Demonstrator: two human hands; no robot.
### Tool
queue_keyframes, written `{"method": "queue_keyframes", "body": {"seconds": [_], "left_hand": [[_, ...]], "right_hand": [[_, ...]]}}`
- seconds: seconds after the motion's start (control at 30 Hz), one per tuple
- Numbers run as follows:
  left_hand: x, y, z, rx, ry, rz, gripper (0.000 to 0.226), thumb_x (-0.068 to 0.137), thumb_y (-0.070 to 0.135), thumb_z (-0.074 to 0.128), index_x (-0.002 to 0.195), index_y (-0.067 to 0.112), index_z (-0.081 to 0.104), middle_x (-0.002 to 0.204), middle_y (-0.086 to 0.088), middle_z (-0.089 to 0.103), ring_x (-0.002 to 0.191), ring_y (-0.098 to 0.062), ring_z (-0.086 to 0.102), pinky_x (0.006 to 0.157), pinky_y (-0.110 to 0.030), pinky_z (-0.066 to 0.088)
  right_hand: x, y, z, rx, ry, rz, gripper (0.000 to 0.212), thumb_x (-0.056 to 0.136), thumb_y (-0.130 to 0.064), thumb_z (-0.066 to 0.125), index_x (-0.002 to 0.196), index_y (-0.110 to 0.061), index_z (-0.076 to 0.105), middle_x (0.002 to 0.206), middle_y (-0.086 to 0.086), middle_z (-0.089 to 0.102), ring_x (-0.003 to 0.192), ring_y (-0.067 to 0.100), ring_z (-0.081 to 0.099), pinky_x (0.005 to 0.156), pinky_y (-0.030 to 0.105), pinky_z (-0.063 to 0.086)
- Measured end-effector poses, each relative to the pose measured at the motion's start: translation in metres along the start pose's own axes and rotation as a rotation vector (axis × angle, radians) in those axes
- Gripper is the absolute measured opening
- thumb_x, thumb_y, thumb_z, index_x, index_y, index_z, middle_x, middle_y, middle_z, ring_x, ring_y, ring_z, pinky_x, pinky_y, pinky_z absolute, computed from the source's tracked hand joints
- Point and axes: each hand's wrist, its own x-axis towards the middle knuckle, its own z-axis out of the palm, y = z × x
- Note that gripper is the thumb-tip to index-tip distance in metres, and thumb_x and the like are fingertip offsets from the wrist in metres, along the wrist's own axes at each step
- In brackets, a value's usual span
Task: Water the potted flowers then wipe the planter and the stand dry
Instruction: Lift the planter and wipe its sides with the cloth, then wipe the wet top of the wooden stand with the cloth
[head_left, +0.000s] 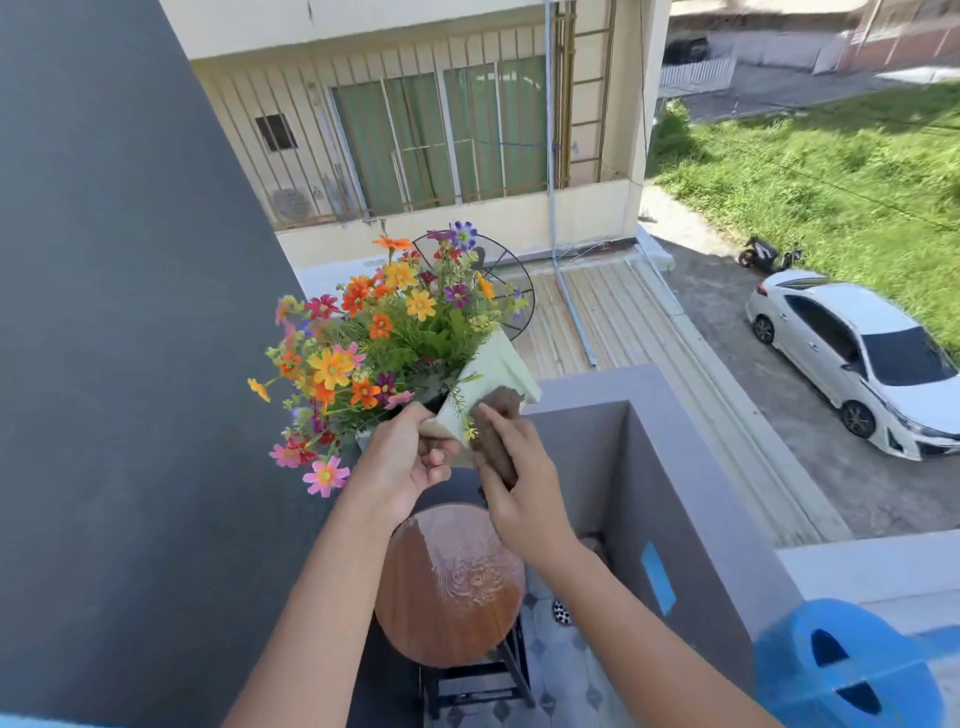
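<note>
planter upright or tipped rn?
Tipped. The left hand holds the planter off the stand, its flowers leaning up-left, while the right hand presses a cloth against its side.

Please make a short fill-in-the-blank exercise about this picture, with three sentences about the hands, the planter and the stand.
1. The left hand holds the planter tilted in the air above the round ____ stand.
2. The right hand presses a ____ cloth against the planter.
3. The top of the stand looks ____, with a shiny film on it.

Missing words: wooden; brown; wet
</note>
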Motion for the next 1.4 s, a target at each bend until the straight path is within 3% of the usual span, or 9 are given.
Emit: {"method": "queue_keyframes", "body": {"seconds": [0.17, 0.43, 0.67, 0.8, 1.0, 1.13, 1.23, 1.3, 1.4], "left_hand": [[-0.001, 0.0, -0.006, 0.013, -0.03, 0.022, 0.025, 0.094, 0.01, 0.042, 0.077, -0.002, 0.054, 0.056, -0.015, 0.054, 0.039, -0.013, 0.036, 0.035, -0.021, 0.028], [0.005, -0.004, -0.019, 0.196, -0.137, -0.027, 0.036, 0.097, 0.02, 0.038, 0.084, -0.006, 0.06, 0.061, -0.018, 0.065, 0.042, -0.018, 0.048, 0.036, -0.022, 0.035], [0.025, -0.005, -0.045, 0.134, -0.166, -0.054, 0.03, 0.097, 0.012, 0.041, 0.088, -0.011, 0.059, 0.057, -0.017, 0.067, 0.041, -0.016, 0.057, 0.037, -0.021, 0.043], [0.04, -0.006, -0.061, 0.095, -0.18, -0.096, 0.03, 0.097, 0.011, 0.042, 0.094, -0.013, 0.06, 0.059, -0.02, 0.068, 0.042, -0.017, 0.059, 0.038, -0.022, 0.047], [0.062, -0.016, -0.083, 0.063, -0.147, -0.095, 0.024, 0.096, 0.011, 0.041, 0.085, -0.005, 0.056, 0.056, -0.017, 0.066, 0.046, -0.018, 0.051, 0.039, -0.024, 0.042], [0.079, -0.024, -0.09, 0.132, -0.098, -0.092, 0.022, 0.093, 0.013, 0.042, 0.09, -0.004, 0.055, 0.073, -0.027, 0.066, 0.043, -0.017, 0.05, 0.039, -0.024, 0.041], [0.093, -0.031, -0.094, 0.119, -0.078, -0.087, 0.027, 0.094, 0.013, 0.042, 0.086, -0.007, 0.057, 0.071, -0.027, 0.066, 0.042, -0.017, 0.051, 0.041, -0.024, 0.042], [0.102, -0.037, -0.095, 0.064, -0.062, -0.094, 0.03, 0.095, 0.012, 0.04, 0.081, -0.007, 0.057, 0.057, -0.019, 0.066, 0.041, -0.016, 0.051, 0.039, -0.023, 0.042], [0.115, -0.049, -0.098, 0.017, -0.048, -0.114, 0.028, 0.095, 0.011, 0.038, 0.084, -0.006, 0.056, 0.051, -0.013, 0.064, 0.042, -0.015, 0.052, 0.039, -0.022, 0.043]], "right_hand": [[-0.006, 0.018, 0.002, -0.007, 0.087, 0.115, 0.041, 0.094, -0.003, 0.059, 0.134, -0.008, 0.055, 0.112, 0.002, 0.054, 0.102, -0.013, 0.05, 0.087, 0.004, 0.035], [0.042, -0.01, 0.019, 0.059, 0.176, 0.024, 0.044, 0.095, -0.004, 0.057, 0.138, -0.004, 0.051, 0.124, 0.011, 0.054, 0.114, -0.008, 0.048, 0.097, 0.006, 0.033], [0.064, 0.017, 0.038, -0.024, 0.246, 0.138, 0.044, 0.094, -0.007, 0.055, 0.138, -0.003, 0.05, 0.119, 0.003, 0.049, 0.112, 0.019, 0.053, 0.097, 0.007, 0.033], [0.066, 0.031, 0.052, -0.077, 0.272, 0.217, 0.045, 0.095, 0.0, 0.056, 0.139, -0.008, 0.051, 0.12, 0.003, 0.049, 0.11, 0.009, 0.05, 0.094, 0.0, 0.028], [0.028, 0.028, 0.085, -0.039, 0.115, 0.28, 0.047, 0.092, -0.008, 0.057, 0.139, -0.011, 0.052, 0.14, 0.009, 0.055, 0.127, 0.016, 0.053, 0.106, 0.027, 0.041], [-0.002, 0.031, 0.093, 0.111, 0.006, 0.387, 0.05, 0.091, -0.001, 0.056, 0.139, -0.014, 0.052, 0.119, 0.01, 0.065, 0.085, 0.005, 0.063, 0.074, 0.019, 0.052], [-0.012, 0.059, 0.092, 0.212, 0.052, 0.556, 0.04, 0.089, -0.005, 0.068, 0.124, -0.019, 0.055, 0.114, 0.009, 0.067, 0.097, 0.012, 0.067, 0.082, 0.023, 0.055], [-0.022, 0.086, 0.094, 0.276, 0.081, 0.749, 0.029, 0.088, -0.012, 0.072, 0.113, -0.019, 0.059, 0.103, 0.011, 0.071, 0.088, 0.025, 0.072, 0.076, 0.04, 0.061], [-0.048, 0.128, 0.101, 0.194, 0.029, 0.895, 0.018, 0.086, -0.011, 0.072, 0.103, -0.017, 0.067, 0.096, 0.009, 0.073, 0.084, 0.028, 0.071, 0.072, 0.041, 0.061]]}}
